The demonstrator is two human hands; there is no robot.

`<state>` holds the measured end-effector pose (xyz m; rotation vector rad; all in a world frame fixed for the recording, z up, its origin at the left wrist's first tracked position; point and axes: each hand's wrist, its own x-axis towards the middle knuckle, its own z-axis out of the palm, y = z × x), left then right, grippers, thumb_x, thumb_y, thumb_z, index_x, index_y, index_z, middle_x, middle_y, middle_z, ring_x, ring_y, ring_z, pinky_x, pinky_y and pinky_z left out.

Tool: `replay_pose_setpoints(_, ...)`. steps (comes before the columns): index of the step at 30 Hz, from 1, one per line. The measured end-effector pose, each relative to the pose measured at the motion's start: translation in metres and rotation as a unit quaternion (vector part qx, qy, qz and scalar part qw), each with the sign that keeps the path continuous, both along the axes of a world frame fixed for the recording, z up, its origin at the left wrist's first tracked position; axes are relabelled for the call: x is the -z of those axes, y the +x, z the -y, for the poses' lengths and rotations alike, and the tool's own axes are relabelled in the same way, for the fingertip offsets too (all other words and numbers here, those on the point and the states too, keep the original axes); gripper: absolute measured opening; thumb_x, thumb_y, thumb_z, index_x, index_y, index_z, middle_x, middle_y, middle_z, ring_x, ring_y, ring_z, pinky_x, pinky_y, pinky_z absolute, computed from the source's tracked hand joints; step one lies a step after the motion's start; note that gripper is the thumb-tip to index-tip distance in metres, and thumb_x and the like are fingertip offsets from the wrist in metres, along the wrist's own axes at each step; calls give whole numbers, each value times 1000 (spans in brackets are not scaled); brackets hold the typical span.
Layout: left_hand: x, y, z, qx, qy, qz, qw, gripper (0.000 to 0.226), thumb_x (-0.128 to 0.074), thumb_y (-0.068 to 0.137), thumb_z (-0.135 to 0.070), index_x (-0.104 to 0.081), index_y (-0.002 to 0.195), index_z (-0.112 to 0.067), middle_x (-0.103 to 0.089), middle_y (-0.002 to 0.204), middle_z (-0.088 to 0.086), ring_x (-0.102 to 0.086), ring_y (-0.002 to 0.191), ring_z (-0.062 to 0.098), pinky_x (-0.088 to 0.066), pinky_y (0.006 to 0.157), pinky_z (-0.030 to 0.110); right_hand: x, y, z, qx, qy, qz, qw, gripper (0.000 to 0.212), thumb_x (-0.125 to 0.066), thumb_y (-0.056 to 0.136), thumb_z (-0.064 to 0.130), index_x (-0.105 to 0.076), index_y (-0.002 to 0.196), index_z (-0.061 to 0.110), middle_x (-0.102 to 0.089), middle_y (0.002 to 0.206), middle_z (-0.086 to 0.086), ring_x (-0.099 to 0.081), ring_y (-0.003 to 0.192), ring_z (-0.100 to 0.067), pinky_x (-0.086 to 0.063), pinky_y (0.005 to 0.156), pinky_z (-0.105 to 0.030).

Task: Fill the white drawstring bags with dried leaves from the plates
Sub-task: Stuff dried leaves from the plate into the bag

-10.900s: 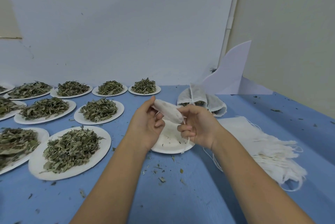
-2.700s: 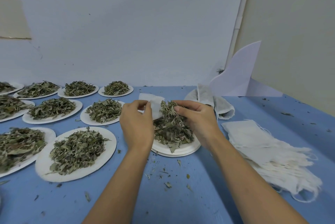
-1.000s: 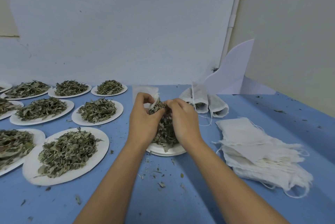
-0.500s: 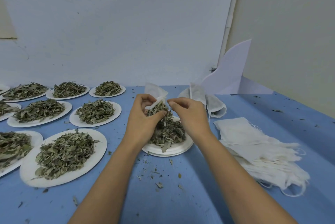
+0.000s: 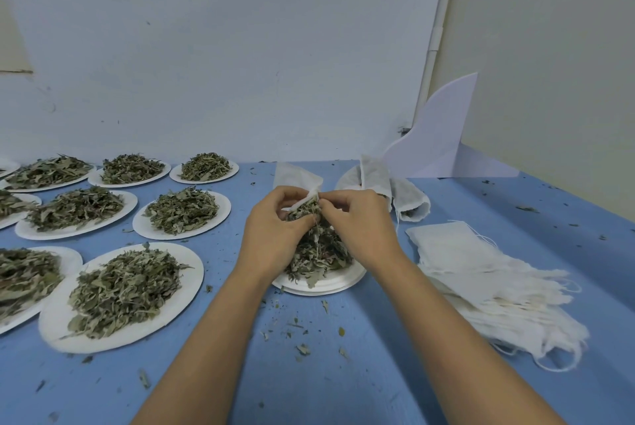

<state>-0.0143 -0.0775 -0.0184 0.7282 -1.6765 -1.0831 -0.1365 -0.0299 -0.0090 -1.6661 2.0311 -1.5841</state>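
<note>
The head camera looks down on a blue tabletop (image 5: 309,376) that runs up against a pale wall. Just right of the tabletop's middle, the left hand (image 5: 275,232) and the right hand (image 5: 360,225) meet over a round white paper plate (image 5: 319,286) carrying a heap of dried green leaves (image 5: 319,252). Between them they hold a white cloth drawstring bag (image 5: 297,179), which stands above the heap, its closed end pointing toward the far edge and its mouth turned down to the leaves. The left hand's fingers are curled and grip the bag at its mouth. The right hand's thumb and forefinger pinch the rim of the same mouth from the other side, and leaves bunch just beneath the fingertips.

Behind the right hand, near the far edge, three filled white cloth bags (image 5: 410,199) lie together. A fanned stack of empty white cloth bags (image 5: 481,270), strings trailing, lies toward the right edge, near the right forearm. A curved white board (image 5: 436,136) stands in the far right corner.

The left half of the tabletop carries rows of more white paper plates heaped with dried leaves. The nearest (image 5: 55,325) sits beside the left forearm, and the others reach back to the far edge. Leaf crumbs (image 5: 302,349) lie scattered near the front edge between the two forearms.
</note>
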Motion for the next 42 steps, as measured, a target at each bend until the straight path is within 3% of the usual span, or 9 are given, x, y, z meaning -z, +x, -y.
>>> replay_pose_setpoints(4, -3, -1, -4, 4, -13, 8, 1000, 32, -71, 80, -3, -62, 87, -33, -65, 86, -18, -57, 61, -12, -41, 54, 4, 0, 2, -1, 52, -13, -52, 997, 19, -58, 88, 19, -77, 92, 18, -74, 86, 6, -64, 78, -3, -48, 72, -21)
replay_pose_setpoints(10, -3, -7, -3, -81, -40, 25, 996, 28, -68, 82, -11, -57, 79, -36, -63, 83, -21, -55, 69, -13, -41, 60, 5, 2, 3, -1, 109, 9, -205, 973, 21, -53, 92, 27, -71, 95, 16, -71, 89, 1, -61, 87, -17, -45, 75, -33)
replay_pose_setpoints(17, -2, -18, -2, -173, -42, 10, 984, 25, -59, 83, -6, -57, 81, -31, -60, 81, -20, -54, 78, -8, -38, 61, 5, 1, 8, -2, 64, 8, -211, 975, 16, -55, 90, 20, -63, 84, 7, -63, 80, -5, -53, 82, -21, -39, 73, -34)
replay_pose_setpoints(21, -5, -28, 2, -225, -59, 27, 972, 19, -58, 82, -3, -60, 88, -20, -63, 91, -8, -55, 85, 11, -37, 69, 20, 0, 10, -3, 49, 7, -194, 980, 18, -54, 92, 21, -63, 86, 6, -64, 83, -6, -53, 86, -20, -40, 77, -35)
replay_pose_setpoints(27, -3, -28, 9, -231, -70, 32, 970, 18, -59, 80, 0, -58, 87, -17, -62, 94, 0, -50, 74, 16, -36, 67, 26, 2, 12, 1, 45, 18, -119, 992, 19, -51, 94, 22, -65, 91, 10, -67, 88, -2, -58, 85, -17, -44, 77, -34)
replay_pose_setpoints(30, -2, -23, 12, -195, -64, 34, 978, 18, -63, 81, -6, -60, 89, -21, -62, 97, -2, -50, 74, 9, -36, 66, 17, 0, 13, 4, 46, 11, -29, 998, 18, -51, 94, 18, -67, 91, 11, -68, 88, 1, -59, 83, -12, -43, 73, -24)
replay_pose_setpoints(34, 2, -17, 9, -140, -50, 35, 988, 19, -68, 83, -17, -61, 95, -30, -61, 102, -7, -54, 75, 3, -39, 63, 3, -6, 12, 10, 68, 17, -10, 997, 19, -51, 94, 16, -68, 91, 9, -68, 87, 0, -54, 76, -9, -34, 64, -17)
replay_pose_setpoints(39, 3, -12, 3, -70, -35, 49, 996, 47, -65, 78, -5, -58, 118, -29, -49, 111, -12, -53, 86, -5, -42, 70, 1, -11, 8, 10, 85, 11, 17, 996, 20, -54, 92, 15, -71, 88, 6, -70, 83, -5, -59, 74, -13, -45, 70, -21)
replay_pose_setpoints(42, 3, -10, 1, -50, -85, 73, 992, 59, -63, 75, 8, -54, 126, -21, -44, 117, -5, -53, 91, 2, -48, 81, 10, -13, 8, 9, 76, 9, 58, 995, 20, -55, 91, 15, -71, 84, 4, -70, 79, -6, -67, 76, -22, -53, 78, -41)
